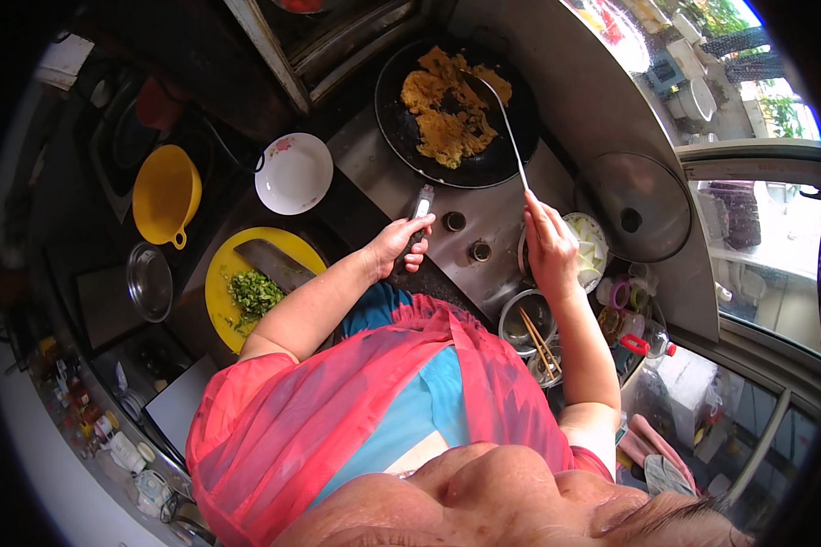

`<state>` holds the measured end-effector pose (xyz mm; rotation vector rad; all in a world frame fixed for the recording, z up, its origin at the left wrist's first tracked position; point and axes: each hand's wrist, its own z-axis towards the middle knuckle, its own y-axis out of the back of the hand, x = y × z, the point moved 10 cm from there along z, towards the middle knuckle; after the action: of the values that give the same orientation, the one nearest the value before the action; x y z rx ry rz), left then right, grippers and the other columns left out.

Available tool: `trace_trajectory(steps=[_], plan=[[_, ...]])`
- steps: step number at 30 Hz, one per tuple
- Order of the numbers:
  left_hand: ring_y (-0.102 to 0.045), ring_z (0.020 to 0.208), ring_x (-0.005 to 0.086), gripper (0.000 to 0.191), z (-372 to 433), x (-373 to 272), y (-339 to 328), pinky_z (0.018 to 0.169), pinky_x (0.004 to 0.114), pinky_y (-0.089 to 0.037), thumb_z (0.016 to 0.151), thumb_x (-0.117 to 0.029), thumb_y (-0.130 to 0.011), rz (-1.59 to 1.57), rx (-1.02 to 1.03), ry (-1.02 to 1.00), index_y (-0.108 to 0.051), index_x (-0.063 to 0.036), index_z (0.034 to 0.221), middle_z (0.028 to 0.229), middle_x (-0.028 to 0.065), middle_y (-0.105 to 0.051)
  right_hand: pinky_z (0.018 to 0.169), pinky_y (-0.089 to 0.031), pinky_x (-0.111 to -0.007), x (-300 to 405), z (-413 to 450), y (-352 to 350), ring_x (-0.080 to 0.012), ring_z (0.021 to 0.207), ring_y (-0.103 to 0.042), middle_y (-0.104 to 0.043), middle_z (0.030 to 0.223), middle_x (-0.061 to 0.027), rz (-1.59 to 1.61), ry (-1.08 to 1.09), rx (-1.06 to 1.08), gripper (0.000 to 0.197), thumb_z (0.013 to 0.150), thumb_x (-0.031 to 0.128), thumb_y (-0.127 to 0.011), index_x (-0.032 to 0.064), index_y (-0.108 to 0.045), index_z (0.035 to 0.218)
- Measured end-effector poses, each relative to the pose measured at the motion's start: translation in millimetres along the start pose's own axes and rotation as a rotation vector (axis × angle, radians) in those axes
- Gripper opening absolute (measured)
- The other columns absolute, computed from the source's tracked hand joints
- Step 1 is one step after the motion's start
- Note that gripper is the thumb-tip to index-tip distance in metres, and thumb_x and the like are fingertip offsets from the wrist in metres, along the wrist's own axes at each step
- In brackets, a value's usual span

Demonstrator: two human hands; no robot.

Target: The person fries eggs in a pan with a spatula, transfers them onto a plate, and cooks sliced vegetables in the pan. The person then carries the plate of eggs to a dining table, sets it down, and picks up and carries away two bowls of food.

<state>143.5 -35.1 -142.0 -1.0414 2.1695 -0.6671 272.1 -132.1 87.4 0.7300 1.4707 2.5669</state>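
Note:
My left hand [400, 246] is closed around the handle [424, 202] of a black frying pan [400, 140] on the stove. Broken pieces of cooked egg [451, 130] lie in the pan, golden and browned in patches. In my right hand [549, 243] is the long metal handle of a cooking spatula [513, 140]. Its head rests among the egg at the pan's far right and is partly hidden there. Two stove knobs [480, 251] sit on the steel stove top [451, 239] between my hands.
Left of the pan are a white flowered bowl [294, 174], a yellow strainer-like basin [166, 195] and a yellow cutting board [222, 301] with a cleaver [274, 265] and chopped greens [254, 296]. At right are a glass lid [633, 208], sliced pale vegetable [590, 249] and chopsticks [539, 342] across bowls.

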Motion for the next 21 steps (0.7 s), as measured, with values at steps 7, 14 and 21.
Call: trace_trajectory(steps=[7, 14, 21], plan=[[-0.032, 0.04, 0.0067, 0.029, -2.4, -0.9, -2.6, 0.038, 0.023, -0.028, 0.092, -0.041, -0.057, 0.008, -0.024, 0.003, -0.049, -0.0141, 0.084, 0.055, -0.0033, -0.039, 0.077, -0.053, -0.036, 2.4, 17.5, -65.4, -0.0306, 0.089, -0.064, -0.063, 0.103, -0.0165, 0.078, 0.049, 0.059, 0.039, 0.085, 0.003, -0.059, 0.003, -0.055, 0.124], [-0.034, 0.041, 0.0067, 0.033, -3.2, -2.0, -0.6, 0.039, 0.023, -0.028, 0.089, -0.042, -0.061, 0.023, -0.013, -0.016, -0.046, -0.0137, 0.084, 0.055, -0.0037, -0.039, 0.067, -0.05, -0.031, 66.3, 2.0, -70.4, -0.0194, 0.074, -0.061, -0.057, 0.083, -0.007, -0.077, 0.315, 0.18, 0.037, 0.079, 0.008, -0.062, 0.0022, -0.058, 0.115], [-0.034, 0.041, 0.0067, 0.034, -3.2, -1.3, -0.5, 0.039, 0.023, -0.028, 0.089, -0.043, -0.061, 0.035, -0.014, -0.007, -0.046, -0.0136, 0.083, 0.055, -0.0039, -0.038, 0.069, -0.049, -0.033, 72.3, 6.2, -74.1, -0.0225, 0.076, -0.06, -0.058, 0.086, -0.0078, -0.104, 0.324, 0.151, 0.037, 0.083, 0.014, -0.065, 0.0033, -0.057, 0.117]])
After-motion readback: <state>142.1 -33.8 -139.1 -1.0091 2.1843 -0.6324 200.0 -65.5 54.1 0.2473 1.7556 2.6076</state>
